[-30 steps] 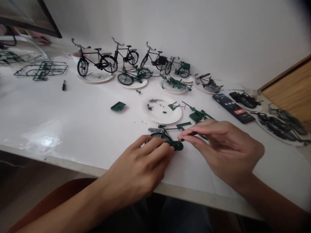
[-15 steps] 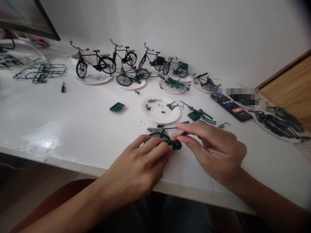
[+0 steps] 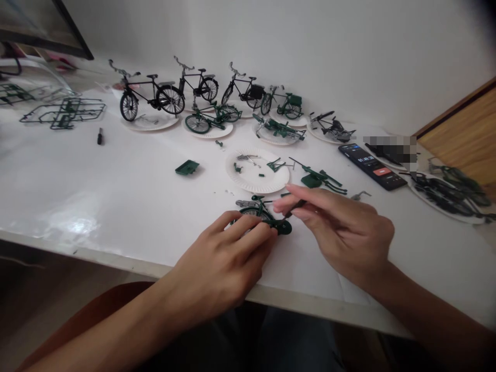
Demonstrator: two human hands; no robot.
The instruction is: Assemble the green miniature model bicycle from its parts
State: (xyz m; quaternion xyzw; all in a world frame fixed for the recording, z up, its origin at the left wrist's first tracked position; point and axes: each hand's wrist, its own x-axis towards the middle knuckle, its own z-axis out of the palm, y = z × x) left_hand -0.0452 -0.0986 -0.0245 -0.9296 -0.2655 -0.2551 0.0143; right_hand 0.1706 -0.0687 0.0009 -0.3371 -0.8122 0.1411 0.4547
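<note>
A green model bicycle [image 3: 259, 202], partly built, lies near the table's front edge, its lower part hidden by fingers. My left hand [image 3: 228, 253] is closed on its wheel and frame. Between the thumb and fingertips of my right hand [image 3: 341, 227] is a small dark screwdriver [image 3: 296, 207], its thin tip pointing down at the frame beside the green chain cover [image 3: 284, 227]. Just behind the bicycle, a paper plate [image 3: 242, 182] bears small green and silver parts. A green tray-like piece [image 3: 187, 167] rests left of that plate.
Several model bicycles, such as a black one [image 3: 153, 93], stand or lie on plates at the back. A phone [image 3: 372, 166] and green parts [image 3: 320, 178] are on the right. Part frames [image 3: 65, 113] and another small screwdriver [image 3: 99, 136] lie left.
My right hand has drawn the screwdriver slightly up and right and tilted it, so its shaft now shows. The view has shifted a little. My left hand keeps its hold.
</note>
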